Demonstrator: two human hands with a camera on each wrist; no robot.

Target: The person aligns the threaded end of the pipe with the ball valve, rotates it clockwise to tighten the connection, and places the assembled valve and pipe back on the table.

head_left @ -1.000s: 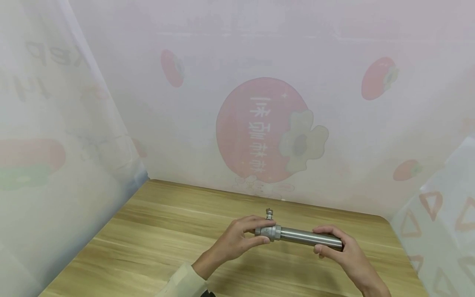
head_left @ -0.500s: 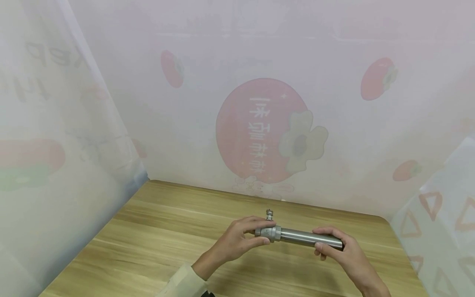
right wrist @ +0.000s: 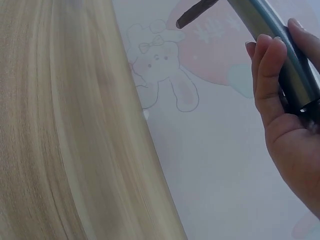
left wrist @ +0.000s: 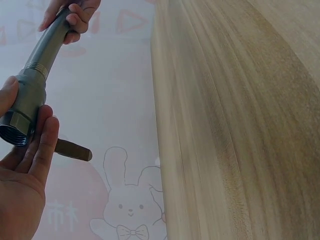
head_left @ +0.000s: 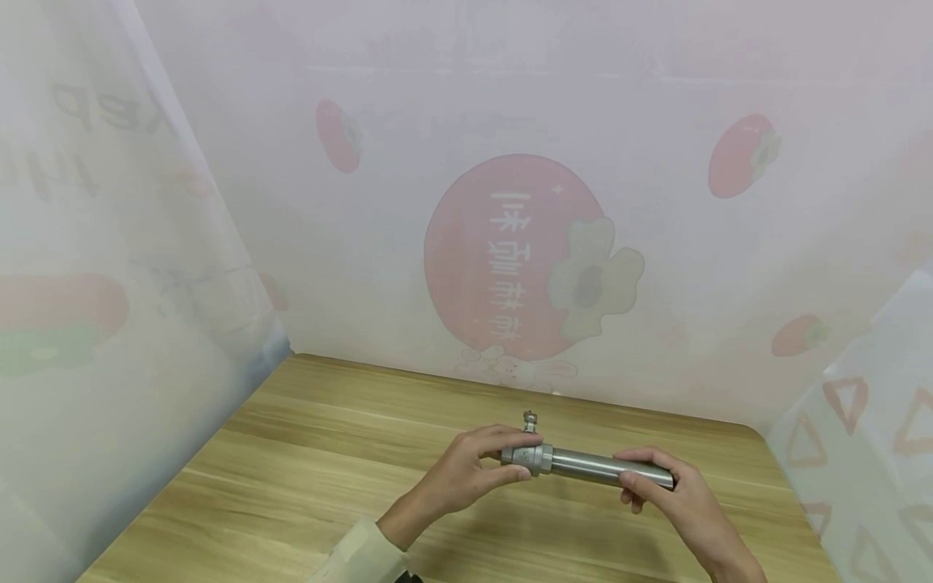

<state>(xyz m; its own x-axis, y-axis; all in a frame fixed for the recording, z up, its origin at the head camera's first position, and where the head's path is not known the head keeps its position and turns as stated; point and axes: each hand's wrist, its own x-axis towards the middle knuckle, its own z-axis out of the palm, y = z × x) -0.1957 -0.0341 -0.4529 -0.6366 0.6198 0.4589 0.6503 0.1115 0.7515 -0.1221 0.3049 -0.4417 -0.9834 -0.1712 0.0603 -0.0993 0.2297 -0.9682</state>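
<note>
A silver metal valve (head_left: 530,458) is joined to a long steel pipe (head_left: 590,465), held above the table. My left hand (head_left: 472,468) grips the valve body between thumb and fingers. Its open, internally threaded end faces the camera in the left wrist view, where some thread (left wrist: 37,70) also shows at the pipe joint. From the valve's far side juts a slim handle (left wrist: 74,149). At the pipe's other end my right hand (head_left: 674,490) holds on, thumb on the near side and fingers around it. The palm hides part of that end in the head view.
Beneath both hands lies a wood-grain table (head_left: 306,453). Pale printed curtains with fruit pictures, such as the back curtain (head_left: 364,243), hang close around its back and sides. The table's back edge (head_left: 408,373) runs along the curtain's foot.
My right thumb has shifted slightly up over the pipe, and more of the right fingertips shows below it. The left hand and the valve stay almost where they were.
</note>
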